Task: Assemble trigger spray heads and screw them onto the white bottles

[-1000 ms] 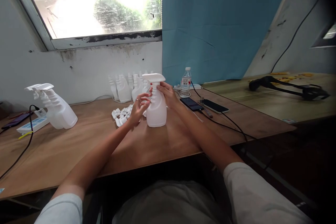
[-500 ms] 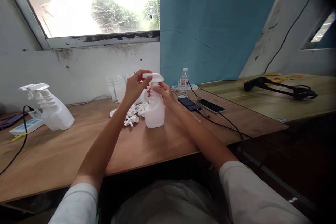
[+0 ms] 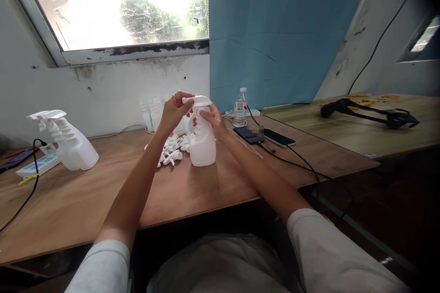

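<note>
Beside the neck of the translucent white plastic spray bottle (image 3: 202, 149) before, the left grip (image 3: 173, 112) has risen higher over the brown wooden bench (image 3: 172, 201), now pinching the nozzle end of the curved white plastic spray head (image 3: 199, 100).

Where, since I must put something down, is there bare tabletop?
Bare tabletop lies between the spray bottles at far left and the left forearm, and between both forearms, in front of the held bottle. Crowded: white parts beside that bottle; phones and water bottle beyond the right forearm.

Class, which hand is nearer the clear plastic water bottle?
The right hand, left of the water bottle; the left hand is farther left, at the white plastic spray head.
</note>
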Action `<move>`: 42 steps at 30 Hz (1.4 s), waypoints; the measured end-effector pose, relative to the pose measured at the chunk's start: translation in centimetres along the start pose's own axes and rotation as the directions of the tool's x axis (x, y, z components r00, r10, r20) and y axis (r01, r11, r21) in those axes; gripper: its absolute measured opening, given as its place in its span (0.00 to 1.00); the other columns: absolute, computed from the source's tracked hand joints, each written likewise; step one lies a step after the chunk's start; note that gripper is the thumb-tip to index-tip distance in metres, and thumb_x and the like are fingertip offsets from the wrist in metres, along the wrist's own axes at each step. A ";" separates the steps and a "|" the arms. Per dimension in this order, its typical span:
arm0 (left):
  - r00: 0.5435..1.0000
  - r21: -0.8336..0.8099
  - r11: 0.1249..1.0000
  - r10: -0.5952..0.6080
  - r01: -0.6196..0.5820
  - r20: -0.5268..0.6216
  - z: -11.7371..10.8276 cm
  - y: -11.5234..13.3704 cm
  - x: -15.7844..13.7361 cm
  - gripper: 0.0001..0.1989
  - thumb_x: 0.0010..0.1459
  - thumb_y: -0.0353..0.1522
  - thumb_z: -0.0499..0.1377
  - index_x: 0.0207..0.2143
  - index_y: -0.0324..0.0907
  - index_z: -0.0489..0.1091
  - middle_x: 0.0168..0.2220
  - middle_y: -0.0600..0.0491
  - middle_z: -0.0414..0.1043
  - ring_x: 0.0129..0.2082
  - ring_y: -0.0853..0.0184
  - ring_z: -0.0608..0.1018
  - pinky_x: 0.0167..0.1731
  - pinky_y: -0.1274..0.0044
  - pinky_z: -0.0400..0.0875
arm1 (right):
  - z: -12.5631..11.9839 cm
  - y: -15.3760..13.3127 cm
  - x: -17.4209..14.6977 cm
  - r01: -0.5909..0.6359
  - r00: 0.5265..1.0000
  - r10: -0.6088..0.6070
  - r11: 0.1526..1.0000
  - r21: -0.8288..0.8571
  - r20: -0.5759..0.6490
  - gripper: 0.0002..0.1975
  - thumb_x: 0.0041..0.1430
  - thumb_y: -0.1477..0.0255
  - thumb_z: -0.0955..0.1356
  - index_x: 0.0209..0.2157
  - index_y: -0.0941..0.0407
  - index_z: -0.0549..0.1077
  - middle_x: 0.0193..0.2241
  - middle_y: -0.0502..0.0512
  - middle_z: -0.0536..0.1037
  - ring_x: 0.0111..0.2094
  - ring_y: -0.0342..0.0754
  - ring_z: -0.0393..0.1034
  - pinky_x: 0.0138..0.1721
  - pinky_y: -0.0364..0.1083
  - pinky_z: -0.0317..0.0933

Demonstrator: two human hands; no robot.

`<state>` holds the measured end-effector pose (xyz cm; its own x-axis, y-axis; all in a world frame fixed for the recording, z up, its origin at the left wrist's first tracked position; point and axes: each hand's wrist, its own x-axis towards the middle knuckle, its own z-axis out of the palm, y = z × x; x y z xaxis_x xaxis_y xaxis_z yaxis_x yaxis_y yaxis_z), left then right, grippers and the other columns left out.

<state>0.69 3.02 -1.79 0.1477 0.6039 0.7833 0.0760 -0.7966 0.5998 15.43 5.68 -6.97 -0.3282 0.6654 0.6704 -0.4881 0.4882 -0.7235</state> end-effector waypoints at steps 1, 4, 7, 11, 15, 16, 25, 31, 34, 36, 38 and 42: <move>1.000 -0.008 1.000 -0.001 0.001 0.005 0.0 0.0 0.0 0.15 0.53 0.41 0.65 0.37 0.40 0.72 0.21 0.58 0.69 0.20 0.75 0.71 0.23 0.81 0.68 | 0.0 0.0 0.0 -0.013 1.000 0.013 1.000 0.000 -0.006 0.22 0.50 0.58 0.73 0.39 0.54 0.61 0.27 0.48 0.75 0.25 0.44 0.72 0.25 0.44 0.66; 1.000 -0.012 1.000 -0.001 0.002 0.017 -0.1 -0.1 0.0 0.14 0.54 0.40 0.65 0.38 0.40 0.72 0.21 0.58 0.69 0.20 0.75 0.71 0.24 0.81 0.68 | 0.0 0.0 0.0 0.017 0.995 -0.021 0.999 -0.039 -0.096 0.25 0.45 0.62 0.76 0.39 0.54 0.61 0.26 0.47 0.75 0.23 0.43 0.71 0.25 0.43 0.65; 1.000 -0.014 1.000 0.003 -0.003 0.022 -0.1 -0.1 0.0 0.14 0.54 0.41 0.65 0.37 0.40 0.72 0.21 0.58 0.68 0.20 0.75 0.71 0.24 0.81 0.68 | 0.0 -0.1 -0.1 0.035 0.999 -0.035 0.999 0.000 -0.025 0.23 0.49 0.60 0.74 0.40 0.54 0.63 0.28 0.48 0.76 0.25 0.44 0.71 0.26 0.43 0.65; 1.000 -0.022 1.000 0.001 0.000 0.026 0.0 -0.1 0.0 0.14 0.54 0.40 0.64 0.38 0.40 0.72 0.21 0.58 0.69 0.20 0.75 0.71 0.24 0.81 0.68 | 0.0 -0.1 -0.1 0.002 0.996 -0.003 1.000 -0.010 -0.085 0.23 0.47 0.60 0.75 0.36 0.55 0.62 0.26 0.48 0.75 0.23 0.44 0.71 0.24 0.43 0.65; 1.000 -0.015 1.000 -0.004 0.004 0.016 -0.1 0.0 -0.1 0.14 0.54 0.40 0.65 0.38 0.40 0.72 0.21 0.58 0.69 0.20 0.75 0.71 0.24 0.81 0.68 | 0.1 -0.1 -0.1 0.000 0.998 0.000 1.000 -0.005 -0.070 0.25 0.47 0.59 0.75 0.40 0.53 0.62 0.27 0.48 0.76 0.24 0.44 0.71 0.25 0.44 0.66; 1.000 -0.015 1.000 -0.010 0.011 0.018 -0.1 0.0 -0.1 0.14 0.54 0.40 0.65 0.37 0.40 0.72 0.21 0.58 0.69 0.20 0.75 0.71 0.24 0.81 0.68 | 0.1 -0.1 -0.1 -0.018 0.999 0.018 1.000 0.003 -0.032 0.24 0.48 0.57 0.74 0.40 0.54 0.63 0.28 0.49 0.76 0.25 0.44 0.71 0.26 0.44 0.66; 0.999 -0.006 0.999 -0.037 0.037 0.019 0.0 0.2 -0.2 0.16 0.52 0.41 0.66 0.37 0.39 0.72 0.22 0.57 0.69 0.21 0.75 0.71 0.23 0.81 0.66 | 0.2 -0.4 -0.1 -0.019 0.999 0.019 1.000 -0.012 -0.042 0.24 0.48 0.57 0.74 0.41 0.55 0.66 0.26 0.48 0.75 0.24 0.44 0.70 0.25 0.43 0.65; 0.999 0.017 0.999 -0.033 0.033 0.017 0.1 0.4 -0.2 0.16 0.52 0.42 0.66 0.36 0.40 0.72 0.22 0.57 0.70 0.21 0.74 0.72 0.23 0.81 0.66 | 0.0 -0.4 -0.2 -0.038 0.999 0.038 0.999 0.007 -0.024 0.22 0.49 0.57 0.73 0.39 0.56 0.68 0.26 0.50 0.75 0.24 0.44 0.70 0.24 0.43 0.65; 0.999 0.020 0.999 -0.036 0.035 0.020 0.0 0.4 -0.2 0.16 0.52 0.42 0.66 0.36 0.40 0.72 0.22 0.57 0.70 0.20 0.75 0.71 0.23 0.81 0.66 | 0.0 -0.4 -0.2 -0.049 0.997 0.049 0.999 0.001 -0.066 0.23 0.46 0.59 0.75 0.38 0.56 0.66 0.26 0.49 0.75 0.23 0.44 0.70 0.24 0.43 0.65; 0.999 0.020 0.999 -0.029 0.029 0.017 -0.1 0.3 -0.2 0.16 0.52 0.42 0.66 0.36 0.40 0.73 0.22 0.57 0.70 0.20 0.75 0.70 0.23 0.81 0.65 | 0.0 -0.5 -0.3 -0.017 0.995 0.016 1.000 -0.008 -0.096 0.25 0.45 0.61 0.76 0.41 0.55 0.65 0.26 0.48 0.75 0.23 0.43 0.70 0.24 0.43 0.65; 0.999 0.013 1.000 -0.026 0.026 0.023 -0.1 0.2 -0.2 0.16 0.52 0.42 0.66 0.36 0.40 0.73 0.22 0.57 0.70 0.21 0.75 0.71 0.23 0.81 0.65 | 0.1 -0.5 -0.4 -0.009 0.999 0.010 1.000 0.021 -0.046 0.23 0.48 0.59 0.74 0.42 0.55 0.66 0.26 0.49 0.75 0.23 0.44 0.70 0.24 0.43 0.65; 1.000 0.035 0.999 -0.014 0.013 0.019 -0.2 0.2 -0.1 0.16 0.51 0.42 0.66 0.35 0.39 0.73 0.23 0.57 0.69 0.22 0.74 0.71 0.24 0.82 0.65 | 0.2 -0.5 -0.4 -0.011 0.998 0.012 1.000 0.013 -0.066 0.20 0.49 0.60 0.74 0.37 0.57 0.68 0.25 0.50 0.75 0.23 0.44 0.70 0.24 0.43 0.65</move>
<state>0.51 2.79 -1.74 0.1657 0.6143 0.7715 0.1124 -0.7890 0.6041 15.69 5.05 -6.87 -0.2795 0.7072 0.6494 -0.4952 0.4733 -0.7285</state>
